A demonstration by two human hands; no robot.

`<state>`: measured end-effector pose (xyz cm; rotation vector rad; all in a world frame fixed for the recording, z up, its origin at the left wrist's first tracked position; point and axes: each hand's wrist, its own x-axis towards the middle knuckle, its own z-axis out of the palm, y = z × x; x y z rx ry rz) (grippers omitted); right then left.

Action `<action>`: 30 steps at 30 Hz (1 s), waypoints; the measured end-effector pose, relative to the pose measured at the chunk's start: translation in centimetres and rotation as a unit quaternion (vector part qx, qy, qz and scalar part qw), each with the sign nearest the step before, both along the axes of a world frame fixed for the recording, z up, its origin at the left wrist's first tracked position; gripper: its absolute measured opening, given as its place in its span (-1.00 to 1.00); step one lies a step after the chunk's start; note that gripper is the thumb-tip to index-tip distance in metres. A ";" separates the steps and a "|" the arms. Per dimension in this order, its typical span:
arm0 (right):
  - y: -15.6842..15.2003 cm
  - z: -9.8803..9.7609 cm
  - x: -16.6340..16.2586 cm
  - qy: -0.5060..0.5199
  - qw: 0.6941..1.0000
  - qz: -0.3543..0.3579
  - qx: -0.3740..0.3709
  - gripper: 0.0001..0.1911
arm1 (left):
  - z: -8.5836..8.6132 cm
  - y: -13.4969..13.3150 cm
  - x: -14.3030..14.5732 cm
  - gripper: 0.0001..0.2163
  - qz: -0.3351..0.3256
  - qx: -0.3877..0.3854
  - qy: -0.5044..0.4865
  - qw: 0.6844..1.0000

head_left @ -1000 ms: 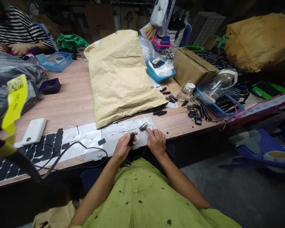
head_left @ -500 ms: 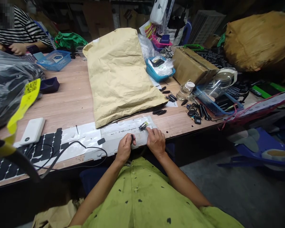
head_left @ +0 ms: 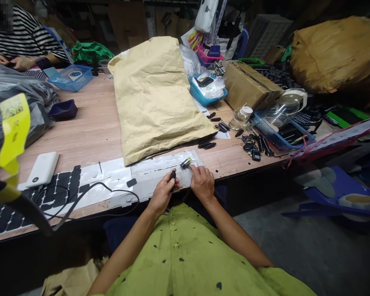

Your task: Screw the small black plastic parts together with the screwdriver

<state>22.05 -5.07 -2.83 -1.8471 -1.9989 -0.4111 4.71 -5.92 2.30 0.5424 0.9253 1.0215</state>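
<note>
Your left hand (head_left: 163, 193) pinches the small black plug (head_left: 172, 175), light and stiff; your right hand (head_left: 202, 183), at its 3 o'clock, presses half-curled, empty, on the worktop (head_left: 89, 131)

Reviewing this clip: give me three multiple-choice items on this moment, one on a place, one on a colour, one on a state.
1. Where does the white power bank lie?
A. On the table's left part, beside the black cell panel
B. Inside the blue basket
C. On the brown paper sack

2. What colour is the basket at the far left of the table?
A. Red
B. Blue
C. White

3. What is the left hand doing?
A. Lying flat and open
B. Pinching a small black part in its fingertips
C. Holding the clear bottle

Answers: 1 A, it rests on the wood next to the panel. 2 B, its mesh is blue. 3 B, the fingers close round the dark piece, near the right hand.
</note>
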 end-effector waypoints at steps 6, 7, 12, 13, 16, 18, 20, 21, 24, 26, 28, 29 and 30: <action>0.0 0.0 0.0 -0.004 1.000 -0.002 0.006 -0.63 | -1.2 0.0 -0.6 -0.47 -0.020 0.024 0.073 0.997; 0.0 0.1 0.0 -0.005 1.000 -0.002 0.006 -0.63 | -1.3 0.0 -0.7 -0.47 -0.019 0.026 0.079 0.996; 0.0 0.1 0.0 -0.005 1.000 -0.002 0.005 -0.63 | -1.0 0.0 -0.5 -0.45 -0.027 0.023 0.083 0.996; 0.0 0.2 0.0 -0.005 1.000 -0.002 0.004 -0.63 | -0.8 -0.1 -0.6 -0.45 -0.033 0.026 0.082 0.996; 0.0 0.2 0.0 -0.004 1.000 -0.002 0.000 -0.63 | -0.4 -0.7 -0.8 -0.46 -0.094 0.046 0.097 0.990; 0.0 0.2 0.0 -0.005 1.000 -0.003 0.003 -0.63 | -0.6 -1.4 -1.1 -0.49 -0.186 0.056 0.130 0.972; 0.0 0.2 -0.1 -0.005 1.000 -0.002 0.008 -0.63 | -1.5 -2.3 -1.4 -0.53 -0.274 0.054 0.182 0.943; 0.0 0.3 -0.1 -0.005 1.000 -0.001 0.009 -0.63 | -2.2 -2.7 -1.6 -0.56 -0.299 0.050 0.210 0.929; -0.1 0.3 -0.1 -0.002 1.000 0.001 0.000 -0.62 | -5.1 -3.6 -2.1 -0.71 -0.285 0.000 0.269 0.920; -0.1 0.2 -0.2 0.000 1.000 -0.001 -0.007 -0.62 | -7.1 -4.0 -2.5 -0.80 -0.228 -0.077 0.275 0.931; -0.1 0.2 -0.3 0.003 1.000 -0.003 -0.011 -0.61 | -8.7 -4.1 -2.9 -0.79 -0.158 -0.148 0.269 0.939; 0.0 0.1 -0.3 0.004 1.000 -0.004 -0.013 -0.61 | -9.2 -4.1 -3.0 -0.77 -0.127 -0.169 0.264 0.941; 0.0 0.1 -0.3 0.006 1.000 -0.004 -0.015 -0.60 | -9.6 -4.0 -3.2 -0.76 -0.107 -0.180 0.263 0.942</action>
